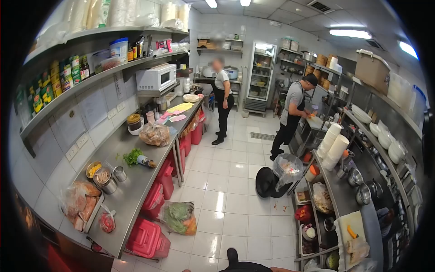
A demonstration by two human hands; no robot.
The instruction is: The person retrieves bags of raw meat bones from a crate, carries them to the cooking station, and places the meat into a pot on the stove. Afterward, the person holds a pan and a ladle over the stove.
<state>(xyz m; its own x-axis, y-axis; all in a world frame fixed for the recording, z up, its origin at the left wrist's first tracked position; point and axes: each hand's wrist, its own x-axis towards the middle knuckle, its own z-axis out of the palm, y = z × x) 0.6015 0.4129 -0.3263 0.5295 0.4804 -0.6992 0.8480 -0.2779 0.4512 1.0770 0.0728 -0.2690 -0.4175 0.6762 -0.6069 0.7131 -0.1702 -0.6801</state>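
Only a sliver of skin at the bottom edge seems to be my left hand [186, 270]; its fingers are cut off from view. Another sliver, perhaps my right hand [278, 269] or forearm, shows beside my dark clothing, also cut off. Nothing held can be made out in either. My black shoe [232, 256] stands on the white tiles between them. Forward of my left side, a clear bag of green and orange vegetables [178, 217] lies on the floor. To my right, a pale cloth [343, 235] with a yellow-handled tool [351, 231] lies on the counter.
Red lidded bins [144, 235] line the left steel counter [131, 199], which bears bagged meat [84, 204], pots and herbs [132, 157]. One person [293, 109] works at the right counter; another [222, 90] stands farther back. A bagged waste bin [286, 170] juts into the right aisle.
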